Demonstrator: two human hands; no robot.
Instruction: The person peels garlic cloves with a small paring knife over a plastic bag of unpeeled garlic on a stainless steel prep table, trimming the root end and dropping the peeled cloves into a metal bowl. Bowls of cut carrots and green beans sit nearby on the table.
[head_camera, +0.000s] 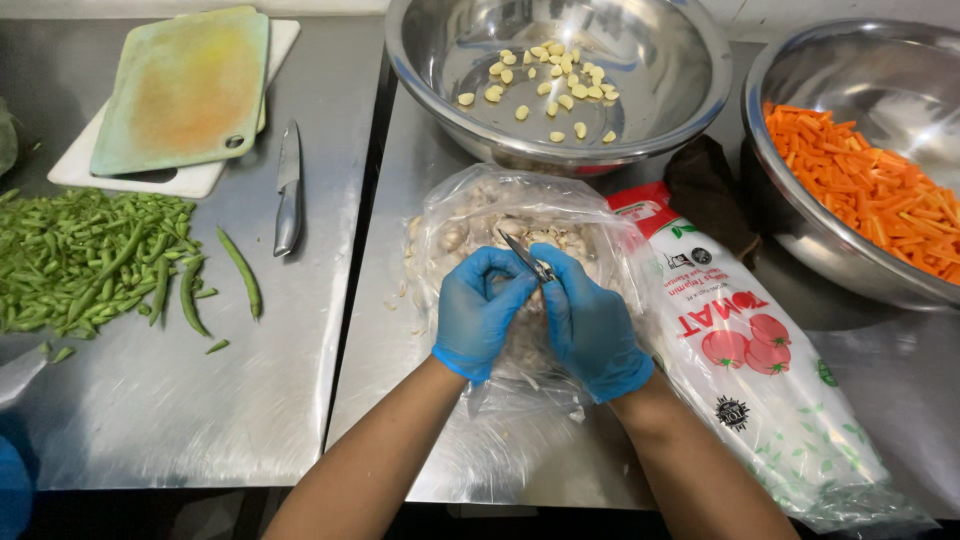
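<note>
Both hands wear blue gloves and meet over a clear plastic bag of unpeeled garlic (470, 225) at the centre of the steel table (150, 400). The right hand (592, 325) is clamped on a small paring knife (527, 257), its blade pointing toward 11 o'clock. The left hand (482, 312) is curled with its fingertips together just under the blade; whatever it pinches is hidden, so I cannot tell what it grips.

At 12 o'clock from the hands stands a steel bowl (690, 100) with peeled garlic cloves (550, 85). At 2 o'clock a second steel bowl (800, 230) holds carrot sticks (870, 190). A printed plastic bag (750, 370) lies at 4 o'clock, just beside the right wrist.

Well apart at 9 o'clock is a heap of green beans (90, 260); at 10 o'clock lie a kitchen knife (289, 190) and stacked cutting boards (180, 90).
</note>
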